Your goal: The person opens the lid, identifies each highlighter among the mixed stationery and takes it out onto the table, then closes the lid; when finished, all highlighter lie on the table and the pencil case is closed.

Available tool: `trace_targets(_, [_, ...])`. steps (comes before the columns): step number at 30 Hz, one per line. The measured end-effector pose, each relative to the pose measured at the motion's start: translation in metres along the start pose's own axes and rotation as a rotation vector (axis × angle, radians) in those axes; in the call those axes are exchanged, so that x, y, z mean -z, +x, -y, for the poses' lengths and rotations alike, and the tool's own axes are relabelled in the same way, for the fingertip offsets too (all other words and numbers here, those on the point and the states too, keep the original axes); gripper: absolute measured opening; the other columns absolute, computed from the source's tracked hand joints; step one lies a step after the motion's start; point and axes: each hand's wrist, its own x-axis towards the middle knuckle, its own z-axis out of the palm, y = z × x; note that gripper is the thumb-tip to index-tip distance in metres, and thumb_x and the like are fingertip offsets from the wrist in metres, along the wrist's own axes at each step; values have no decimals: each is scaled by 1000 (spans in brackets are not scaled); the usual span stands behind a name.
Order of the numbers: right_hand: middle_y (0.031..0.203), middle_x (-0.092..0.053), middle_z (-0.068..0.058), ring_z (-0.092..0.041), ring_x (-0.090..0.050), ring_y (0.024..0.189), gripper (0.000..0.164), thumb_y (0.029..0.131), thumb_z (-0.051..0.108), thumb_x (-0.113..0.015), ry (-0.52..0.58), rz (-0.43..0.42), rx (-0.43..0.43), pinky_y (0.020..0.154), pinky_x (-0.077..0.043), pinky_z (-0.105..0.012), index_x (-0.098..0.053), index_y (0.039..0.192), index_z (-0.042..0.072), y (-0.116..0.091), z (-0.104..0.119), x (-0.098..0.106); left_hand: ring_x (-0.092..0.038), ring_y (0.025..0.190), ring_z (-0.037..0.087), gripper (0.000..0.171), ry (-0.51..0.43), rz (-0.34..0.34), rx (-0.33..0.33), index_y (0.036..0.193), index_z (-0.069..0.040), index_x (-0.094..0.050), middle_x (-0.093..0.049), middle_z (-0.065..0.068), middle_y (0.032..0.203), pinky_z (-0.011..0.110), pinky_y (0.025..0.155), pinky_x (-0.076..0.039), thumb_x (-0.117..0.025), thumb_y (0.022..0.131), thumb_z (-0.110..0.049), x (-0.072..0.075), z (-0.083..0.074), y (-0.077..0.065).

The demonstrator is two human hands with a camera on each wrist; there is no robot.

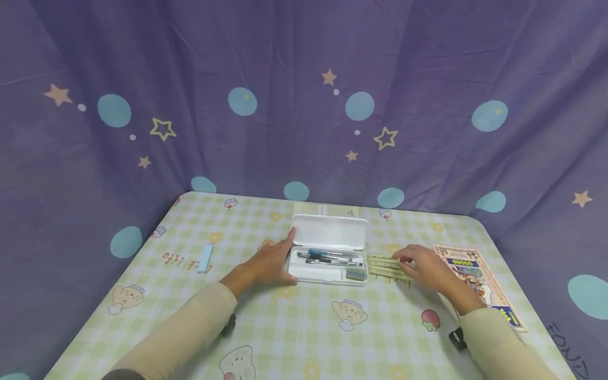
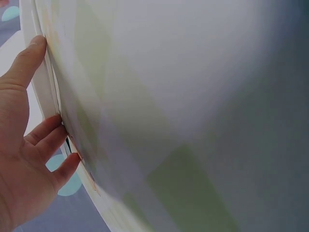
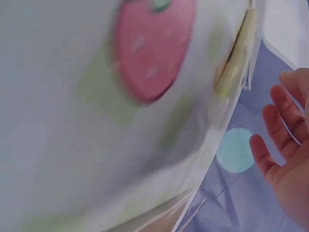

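A white pencil case (image 1: 315,273) lies with its lid (image 1: 330,232) tipped back. Several clear-barrelled pens (image 1: 332,258) and a small grey-green eraser (image 1: 355,275) are inside it. My left hand (image 1: 271,262) rests against the case's left side, thumb at the front corner and a finger up by the lid; its thumb and fingers touch the edge in the left wrist view. Several yellow-green pencils (image 1: 383,268) lie side by side just right of the case. Over their right ends is my right hand (image 1: 423,265), its fingers loosely bent, with nothing held in the right wrist view.
A light blue strip-shaped object (image 1: 205,257) lies on the left of the checked tablecloth (image 1: 294,327). Behind the case is a pale flat booklet (image 1: 325,209). A colourful printed booklet (image 1: 475,279) lies under the right forearm's side. A purple curtain (image 1: 304,53) hangs behind the table.
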Motion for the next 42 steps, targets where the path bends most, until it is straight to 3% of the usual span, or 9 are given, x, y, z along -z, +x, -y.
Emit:
trace_targets(6, [94, -74, 0, -16, -69, 86, 19, 93, 9, -71, 31, -11, 29, 78, -56, -41, -76, 111, 11, 22, 11, -6, -61, 130, 29, 141, 5, -2, 1, 163, 1, 0, -50, 16, 154, 45, 106, -37, -89, 69, -54, -1, 1, 0])
trace_targets(13, [93, -74, -1, -18, -68, 86, 20, 94, 8, -69, 68, -9, 5, 79, -55, -42, -76, 112, 7, 46, 25, -6, -61, 130, 28, 140, -2, -9, -10, 162, 2, -1, -51, 16, 154, 46, 106, -37, -89, 69, -55, -1, 2, 0])
trace_targets(22, [97, -74, -8, -23, -69, 86, 25, 94, 7, -66, 147, -105, -48, 75, -53, -41, -73, 118, 4, 69, 36, -1, -59, 132, 29, 139, 2, 3, -2, 163, 1, 0, -49, 17, 156, 46, 108, -36, -88, 70, -55, 0, 1, 1])
trace_targets(27, [95, -72, -9, -23, -70, 84, 29, 94, 6, -65, 125, -139, -45, 78, -54, -44, -71, 123, 3, 79, 37, -1, -58, 133, 28, 140, 6, 0, -7, 163, 1, 0, -50, 17, 155, 45, 107, -36, -88, 70, -55, -1, 3, 1])
trace_targets(37, [100, -75, -12, -24, -69, 83, 46, 94, 4, -64, 79, -120, -59, 75, -54, -44, -62, 139, 6, 92, 32, -5, -59, 132, 28, 140, 1, -5, -6, 163, 1, -1, -52, 17, 153, 44, 106, -37, -89, 69, -54, -1, 2, 0])
trace_targets(42, [96, -77, -8, -22, -70, 82, 42, 94, 4, -63, 81, -93, -81, 74, -55, -41, -67, 136, 12, 95, 33, -8, -61, 130, 28, 140, 2, -13, -9, 162, 2, -2, -53, 17, 152, 45, 107, -37, -89, 69, -55, -2, 2, -1])
